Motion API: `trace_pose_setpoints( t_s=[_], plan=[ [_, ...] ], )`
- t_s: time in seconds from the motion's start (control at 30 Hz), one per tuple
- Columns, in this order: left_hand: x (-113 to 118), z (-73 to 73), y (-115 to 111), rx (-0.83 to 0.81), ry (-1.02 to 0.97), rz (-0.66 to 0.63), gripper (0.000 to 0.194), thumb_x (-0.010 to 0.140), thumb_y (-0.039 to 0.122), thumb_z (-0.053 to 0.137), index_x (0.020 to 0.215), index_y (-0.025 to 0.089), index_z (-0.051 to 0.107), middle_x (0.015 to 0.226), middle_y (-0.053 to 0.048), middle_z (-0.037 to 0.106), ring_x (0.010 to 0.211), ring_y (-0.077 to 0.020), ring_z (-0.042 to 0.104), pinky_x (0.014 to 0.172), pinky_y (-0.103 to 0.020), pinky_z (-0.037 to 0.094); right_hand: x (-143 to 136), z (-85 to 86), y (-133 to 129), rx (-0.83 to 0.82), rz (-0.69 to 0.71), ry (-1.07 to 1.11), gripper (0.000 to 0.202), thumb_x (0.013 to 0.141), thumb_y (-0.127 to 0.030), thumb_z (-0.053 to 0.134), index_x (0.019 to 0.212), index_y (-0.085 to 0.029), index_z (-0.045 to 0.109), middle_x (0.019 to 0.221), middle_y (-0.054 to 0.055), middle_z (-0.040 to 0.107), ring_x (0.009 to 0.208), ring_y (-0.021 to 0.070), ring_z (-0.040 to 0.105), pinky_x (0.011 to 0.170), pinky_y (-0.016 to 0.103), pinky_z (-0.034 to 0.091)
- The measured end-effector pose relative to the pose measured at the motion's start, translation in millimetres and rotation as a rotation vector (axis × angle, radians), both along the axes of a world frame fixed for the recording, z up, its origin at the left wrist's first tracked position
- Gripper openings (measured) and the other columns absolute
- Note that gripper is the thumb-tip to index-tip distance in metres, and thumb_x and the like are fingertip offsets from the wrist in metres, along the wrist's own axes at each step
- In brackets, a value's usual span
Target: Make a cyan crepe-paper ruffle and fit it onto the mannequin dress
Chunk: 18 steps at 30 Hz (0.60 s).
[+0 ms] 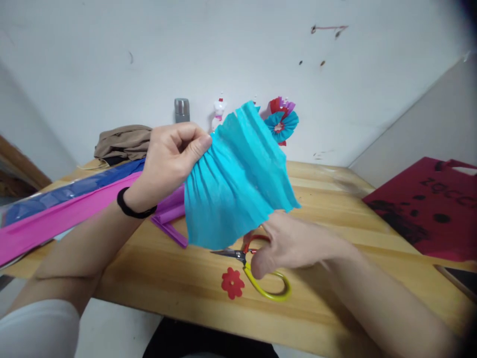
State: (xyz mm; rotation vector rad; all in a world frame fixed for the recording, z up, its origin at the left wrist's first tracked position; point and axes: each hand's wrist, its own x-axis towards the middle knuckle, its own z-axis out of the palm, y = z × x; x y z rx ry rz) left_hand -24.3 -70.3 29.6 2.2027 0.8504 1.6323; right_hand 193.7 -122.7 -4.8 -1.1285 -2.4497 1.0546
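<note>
The turquoise crepe paper (238,179) is above the bench (328,194), its gathered edge pinched between thumb and fingers of the left hand (173,151). The right hand (288,241) is near its lower edge, over the scissors (248,271); its fingers are partly hidden, so I cannot tell its grip. Wood surface extends rightward to the red bag (428,209), backward to the white wall (223,49).

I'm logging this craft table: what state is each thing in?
Turquoise crepe paper: pleated, flaring open
Left hand: pinching the paper
Scissors: partly covered; blade opening unclear
Right hand: at the scissors, grip unclear
Red flower cutout: lying flat
Turquoise paper flower: fanned open
Brown cloth: bunched
Grey flask: upright
</note>
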Motion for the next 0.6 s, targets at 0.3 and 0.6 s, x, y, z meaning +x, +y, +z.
trace_pose_setpoints(
  t_s=[0.3, 0.6],
  plan=[
    [7.2, -4.0, 2.0, -0.486, -0.018, -0.232, 0.029, 0.085, 0.028, 0.063, 0.059, 0.017, 0.058, 0.055, 0.002, 0.051, 0.053, -0.0101, 0.043, 0.051, -0.025, 0.032, -22.2, -42.9, -8.2, -0.243, -0.272, 0.567, 0.048, 0.081, -0.066, 0.061, 0.064, -0.022, 0.059, 0.058, 0.002, 0.063, 0.053, 0.0175, 0.061, 0.055, 0.032, 0.053],
    [18.2, -21.4, 13.3, -1.090, -0.230, -0.577, 0.022, 0.083, 0.024, 0.072, 0.066, 0.012, 0.067, 0.070, -0.005, 0.070, 0.065, -0.0135, 0.063, 0.062, -0.025, 0.051, -17.9, -28.2, -19.1, 0.086, -0.207, 0.615, 0.042, 0.089, -0.064, 0.057, 0.100, -0.027, 0.071, 0.108, 0.008, 0.073, 0.100, 0.0276, 0.069, 0.089, 0.045, 0.058]
  ],
)
